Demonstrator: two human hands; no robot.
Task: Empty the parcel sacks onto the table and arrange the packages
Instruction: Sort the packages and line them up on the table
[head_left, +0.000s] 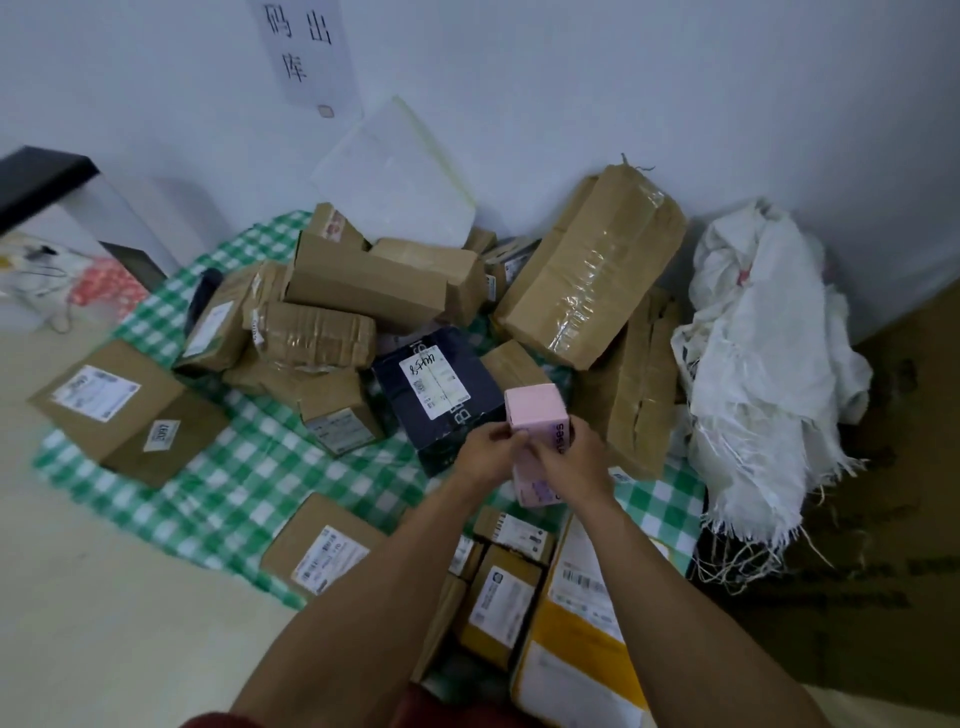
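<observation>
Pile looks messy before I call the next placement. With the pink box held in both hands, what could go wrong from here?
1. The brown cartons lie tilted on one another; setting the pink box, gripped by left hand and right hand, on them may start a slide.
2. The large taped carton leans and could slip onto the dark blue box.
3. Frayed strands on the white sack might snag packages.

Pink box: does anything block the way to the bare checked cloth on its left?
Nothing visible. Left hand and right hand hold the pink box; the checked cloth there lies bare, the dark box farther back.
</observation>
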